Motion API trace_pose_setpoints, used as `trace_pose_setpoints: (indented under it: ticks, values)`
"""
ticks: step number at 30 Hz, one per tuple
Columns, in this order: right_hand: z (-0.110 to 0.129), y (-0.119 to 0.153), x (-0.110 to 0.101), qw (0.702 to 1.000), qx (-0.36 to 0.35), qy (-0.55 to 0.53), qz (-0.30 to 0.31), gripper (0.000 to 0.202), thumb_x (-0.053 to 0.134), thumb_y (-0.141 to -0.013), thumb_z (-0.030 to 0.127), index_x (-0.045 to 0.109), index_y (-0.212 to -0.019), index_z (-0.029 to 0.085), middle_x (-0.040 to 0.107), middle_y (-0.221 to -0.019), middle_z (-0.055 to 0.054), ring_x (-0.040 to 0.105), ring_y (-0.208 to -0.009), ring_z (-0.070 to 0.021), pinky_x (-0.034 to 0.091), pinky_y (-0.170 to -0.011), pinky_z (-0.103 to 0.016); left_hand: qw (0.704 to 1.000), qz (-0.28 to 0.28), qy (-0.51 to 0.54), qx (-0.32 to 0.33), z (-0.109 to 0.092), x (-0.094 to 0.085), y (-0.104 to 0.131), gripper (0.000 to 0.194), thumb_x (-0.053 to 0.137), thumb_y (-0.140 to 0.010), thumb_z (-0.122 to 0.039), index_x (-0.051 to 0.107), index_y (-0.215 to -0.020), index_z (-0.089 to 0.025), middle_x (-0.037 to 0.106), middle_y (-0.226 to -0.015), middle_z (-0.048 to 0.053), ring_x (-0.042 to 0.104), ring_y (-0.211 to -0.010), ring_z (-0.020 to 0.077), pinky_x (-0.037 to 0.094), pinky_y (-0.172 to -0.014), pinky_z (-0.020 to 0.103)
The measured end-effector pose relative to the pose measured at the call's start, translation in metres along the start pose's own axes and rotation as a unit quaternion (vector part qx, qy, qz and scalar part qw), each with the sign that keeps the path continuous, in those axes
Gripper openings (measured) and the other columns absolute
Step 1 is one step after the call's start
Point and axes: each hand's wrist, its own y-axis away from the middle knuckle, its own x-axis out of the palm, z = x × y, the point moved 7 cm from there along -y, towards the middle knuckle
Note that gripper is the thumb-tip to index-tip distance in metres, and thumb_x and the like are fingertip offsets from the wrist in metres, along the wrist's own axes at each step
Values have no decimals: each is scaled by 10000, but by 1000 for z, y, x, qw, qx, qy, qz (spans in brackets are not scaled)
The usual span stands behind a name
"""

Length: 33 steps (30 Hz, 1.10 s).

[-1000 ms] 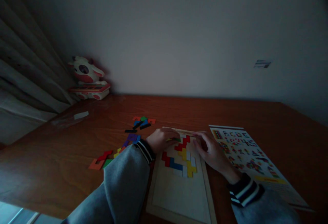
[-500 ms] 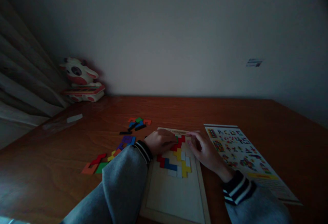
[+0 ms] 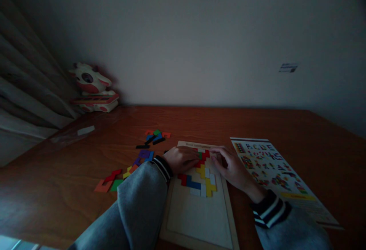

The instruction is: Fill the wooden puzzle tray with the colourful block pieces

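Can read "Wood" on the far rim of the wooden puzzle tray, plainer than 0.5 s ago, with the next word blurred and most print on the right-hand sheet too fine. See coloured tiles in the tray's far half, under the left hand, loosely curled with fingertips partly hidden, and beside the right hand, half open with thumb apart; cannot tell of any hold in either.

the board's near end is free; left grip and right grip crowd the far end.
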Motion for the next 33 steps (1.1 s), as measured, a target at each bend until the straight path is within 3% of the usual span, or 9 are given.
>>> trace_pose_setpoints:
  ticks: [17,26,29,33]
  values:
    - [0,3,4,999,-18,4,35,307,518,-941,294,650,-1216,330,704,-1133,-40,644,-1047,-229,526,-917,-422,999,-25,-5,20,0,-5,3,238,519,-971,-263,707,-1079,-166,749,-1063,79,693,-1029,189,552,-951,336]
    - [0,2,1,1000,-9,9,21,272,511,-950,329,630,-1187,267,706,-1108,-68,648,-1017,-240,515,-889,-422,991,-81,-83,-67,18,-55,25,241,535,-950,-251,696,-1116,-187,732,-1096,89,684,-1024,203,547,-931,359]
    - [-3,2,1,1000,-5,-1,22,267,517,-941,327,625,-1178,267,694,-1135,-69,636,-1058,-247,509,-911,-429,987,-70,-115,-86,23,-59,40,222,531,-942,-229,706,-1071,-184,737,-1063,84,685,-999,205,547,-919,359]
    - [-6,2,3,999,4,-16,30,257,508,-953,339,614,-1173,261,678,-1148,-68,626,-1076,-240,509,-925,-421,990,-48,-114,-72,17,-50,48,216,531,-928,-217,708,-1042,-170,745,-1032,81,691,-957,203,549,-903,346]
